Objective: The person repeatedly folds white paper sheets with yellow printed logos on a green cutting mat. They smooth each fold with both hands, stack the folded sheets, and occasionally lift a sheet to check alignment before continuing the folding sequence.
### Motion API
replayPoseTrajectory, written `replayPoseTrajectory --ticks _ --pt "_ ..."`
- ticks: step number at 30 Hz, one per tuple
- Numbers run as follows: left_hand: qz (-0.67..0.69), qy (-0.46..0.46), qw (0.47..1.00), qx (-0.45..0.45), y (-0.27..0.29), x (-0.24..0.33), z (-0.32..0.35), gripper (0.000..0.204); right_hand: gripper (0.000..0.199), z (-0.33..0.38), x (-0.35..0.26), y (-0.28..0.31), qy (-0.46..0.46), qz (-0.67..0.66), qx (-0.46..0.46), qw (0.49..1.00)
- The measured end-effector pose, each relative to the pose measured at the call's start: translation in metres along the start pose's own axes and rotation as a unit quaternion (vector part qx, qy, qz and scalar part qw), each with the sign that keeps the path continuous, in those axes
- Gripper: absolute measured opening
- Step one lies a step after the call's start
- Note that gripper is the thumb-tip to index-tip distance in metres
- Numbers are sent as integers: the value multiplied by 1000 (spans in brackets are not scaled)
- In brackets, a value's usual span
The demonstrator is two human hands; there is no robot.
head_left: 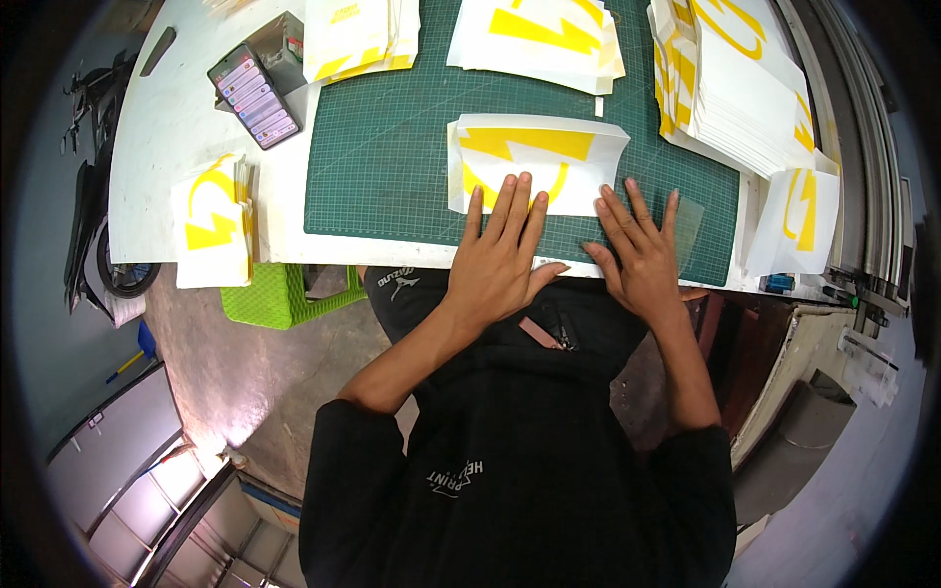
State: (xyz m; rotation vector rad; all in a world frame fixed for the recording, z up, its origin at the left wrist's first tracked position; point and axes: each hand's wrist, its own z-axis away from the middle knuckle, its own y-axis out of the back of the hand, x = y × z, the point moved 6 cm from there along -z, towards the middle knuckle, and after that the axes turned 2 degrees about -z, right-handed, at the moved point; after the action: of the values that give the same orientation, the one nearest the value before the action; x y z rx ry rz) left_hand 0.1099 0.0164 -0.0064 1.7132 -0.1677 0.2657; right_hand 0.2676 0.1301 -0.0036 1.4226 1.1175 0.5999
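Observation:
A white paper sheet with yellow print (539, 142) lies on the green cutting mat (382, 176) in front of me, with raised creases along its left and right sides. My left hand (500, 250) rests with its fingers stretched over the sheet's near edge. By the sheet's lower right corner, my right hand (642, 245) lies with fingers spread, its index fingertip at the paper's edge and the other fingers over the mat. Neither hand grips anything. A small translucent rectangular piece (690, 230) is on the mat just right of my right hand.
Printed paper stacks (534, 44) (363, 39) lie at the back, with a large pile (735, 108) at right. Folded paper pieces (211, 225) stand at the left table edge. A lit phone (255, 96) leans on a grey box. Below is a green stool (265, 294).

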Motion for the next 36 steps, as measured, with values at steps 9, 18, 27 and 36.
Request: replayPoseTrajectory --ticks 9,18,27,36 --pt "13 15 1000 -18 5 4 -4 79 59 -2 1 5 6 -3 -14 1000" --pt "14 25 999 -19 7 7 -5 74 48 -54 -20 46 62 -83 156 982" --pt "19 22 999 -25 10 8 -8 75 42 -171 -2 17 17 -92 -46 995" --pt "10 24 996 -85 1 7 -3 70 55 -67 -55 1 25 -134 73 988"
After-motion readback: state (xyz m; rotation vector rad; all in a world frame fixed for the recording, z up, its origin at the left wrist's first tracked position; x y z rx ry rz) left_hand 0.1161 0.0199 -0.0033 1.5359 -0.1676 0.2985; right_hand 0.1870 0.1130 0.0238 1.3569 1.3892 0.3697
